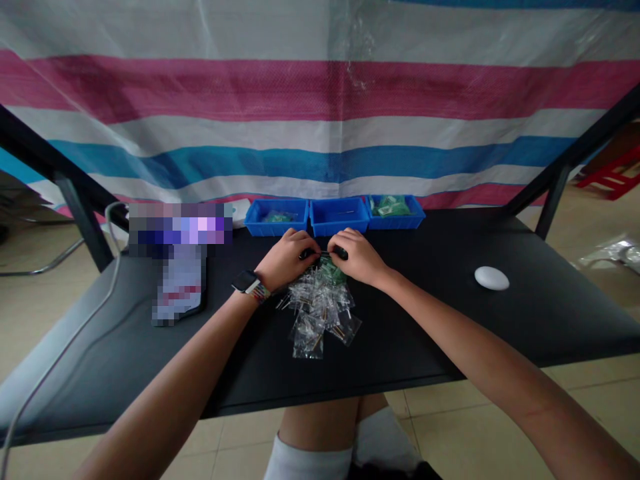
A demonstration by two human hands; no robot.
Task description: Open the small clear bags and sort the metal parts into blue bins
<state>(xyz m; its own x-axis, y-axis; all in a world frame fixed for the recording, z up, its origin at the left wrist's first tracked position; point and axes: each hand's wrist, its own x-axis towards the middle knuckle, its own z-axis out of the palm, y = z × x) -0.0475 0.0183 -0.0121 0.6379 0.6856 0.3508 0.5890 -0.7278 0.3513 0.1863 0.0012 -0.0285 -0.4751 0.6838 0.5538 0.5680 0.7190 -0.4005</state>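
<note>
My left hand (290, 257) and my right hand (357, 257) meet at the middle of the black table, both with fingers closed. Each grips a small black piece: one black piece (307, 253) shows at the left fingertips, another black piece (341, 252) at the right. A thin dark bar (325, 253) spans the short gap between them; whether all this is one thing I cannot tell. Just below lies a pile of small clear plastic bags (320, 303), some with thin metal pins inside. Green packets (331, 270) lie at the top of the pile, partly under my right hand.
Behind my hands stand a left blue bin (276, 230) with a greenish packet, a middle blue bin (340, 227) with a thin item, and a right blue bin (397, 222) with green packets. A white oval object (492, 278) lies right; a cable (95, 313) runs left.
</note>
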